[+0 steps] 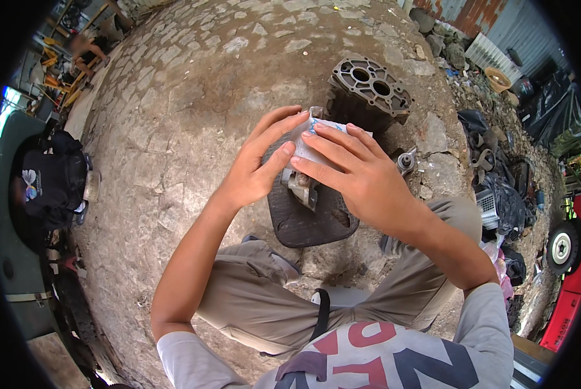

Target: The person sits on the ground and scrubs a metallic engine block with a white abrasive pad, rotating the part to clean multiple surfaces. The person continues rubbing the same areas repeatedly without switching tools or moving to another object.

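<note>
Both my hands are raised in front of me around a white package (311, 150) with blue marks on it, whose far edge looks like clear plastic. My left hand (255, 162) grips its left side, thumb near the middle and fingers stretched along the far edge. Over the right side lie the spread fingers of my right hand (365, 172), pressing on the package. Below them a dirty metal part (301, 189) rests on a black rubbery pad (313, 227), partly hidden by my hands. Just beyond stands a greasy metal engine block (370, 83) with round bores on top.
A small metal part (406, 162) lies right of my hands. Black plastic bags (504, 201) and scrap line the right side, near a red vehicle (566, 292). Left, a person in dark clothes (54, 178) is by a dark green vehicle (18, 259); another person (89, 55) sits far off.
</note>
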A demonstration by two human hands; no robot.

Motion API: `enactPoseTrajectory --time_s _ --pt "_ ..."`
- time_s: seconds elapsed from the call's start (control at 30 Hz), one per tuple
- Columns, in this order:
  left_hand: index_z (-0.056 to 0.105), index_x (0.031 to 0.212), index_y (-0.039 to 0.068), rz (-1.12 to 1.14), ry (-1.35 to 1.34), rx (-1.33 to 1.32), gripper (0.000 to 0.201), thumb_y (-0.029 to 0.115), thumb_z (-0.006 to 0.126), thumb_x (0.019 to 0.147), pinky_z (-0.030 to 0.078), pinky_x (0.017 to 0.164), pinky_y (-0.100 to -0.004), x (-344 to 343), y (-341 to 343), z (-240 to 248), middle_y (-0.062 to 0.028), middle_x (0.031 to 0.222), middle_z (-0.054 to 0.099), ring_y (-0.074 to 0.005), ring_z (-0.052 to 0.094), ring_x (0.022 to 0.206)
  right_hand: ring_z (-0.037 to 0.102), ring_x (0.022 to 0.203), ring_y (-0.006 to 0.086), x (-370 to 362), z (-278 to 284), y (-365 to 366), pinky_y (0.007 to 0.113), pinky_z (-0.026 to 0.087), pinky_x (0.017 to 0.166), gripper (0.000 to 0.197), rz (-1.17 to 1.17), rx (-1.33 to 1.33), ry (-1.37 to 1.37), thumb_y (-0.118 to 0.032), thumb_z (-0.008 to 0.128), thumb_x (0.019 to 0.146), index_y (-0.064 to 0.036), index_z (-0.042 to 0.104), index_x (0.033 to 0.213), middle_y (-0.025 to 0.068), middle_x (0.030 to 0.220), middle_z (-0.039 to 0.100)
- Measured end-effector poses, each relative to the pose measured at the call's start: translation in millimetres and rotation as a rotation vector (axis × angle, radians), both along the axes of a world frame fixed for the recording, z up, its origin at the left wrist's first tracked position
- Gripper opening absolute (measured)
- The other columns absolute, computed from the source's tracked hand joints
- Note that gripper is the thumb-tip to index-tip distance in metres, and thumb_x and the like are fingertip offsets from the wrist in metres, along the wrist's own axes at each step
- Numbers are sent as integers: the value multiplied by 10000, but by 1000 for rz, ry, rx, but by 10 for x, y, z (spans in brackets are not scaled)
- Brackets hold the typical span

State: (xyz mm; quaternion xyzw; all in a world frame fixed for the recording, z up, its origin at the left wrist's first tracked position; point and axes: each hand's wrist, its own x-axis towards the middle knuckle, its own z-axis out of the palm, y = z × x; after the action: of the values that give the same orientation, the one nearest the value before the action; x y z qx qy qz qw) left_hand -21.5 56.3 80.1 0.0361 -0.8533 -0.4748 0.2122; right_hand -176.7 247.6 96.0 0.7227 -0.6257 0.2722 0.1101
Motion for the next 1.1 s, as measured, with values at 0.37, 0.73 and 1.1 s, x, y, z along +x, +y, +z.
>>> enactPoseTrajectory --time_s 0.37,0.73,1.1 --pt "561 1511 39 7 0 19 492 293 515 1093 338 1222 -449 -10 2 -15 -169 1584 472 -320 440 1482 566 1366 258 -16 -36 -19 491 418 1175 446 -12 -32 37 -91 624 914 -184 712 1341 81 1412 642" --pt "615 1472 72 26 39 53 465 310 586 1073 377 1197 -461 -20 5 -16 -187 1545 507 -347 488 1445 565 1374 253 -4 -29 -16 493 420 1173 429 -8 -39 34 -105 625 915 -180 718 1327 72 1396 653" --pt "583 1498 63 22 39 48 479 309 555 1088 367 1203 -451 -20 5 -20 -182 1544 505 -338 479 1449 573 1372 259 -5 -6 11 494 411 1176 479 3 -17 -4 -40 632 895 -184 707 1346 61 1420 649"
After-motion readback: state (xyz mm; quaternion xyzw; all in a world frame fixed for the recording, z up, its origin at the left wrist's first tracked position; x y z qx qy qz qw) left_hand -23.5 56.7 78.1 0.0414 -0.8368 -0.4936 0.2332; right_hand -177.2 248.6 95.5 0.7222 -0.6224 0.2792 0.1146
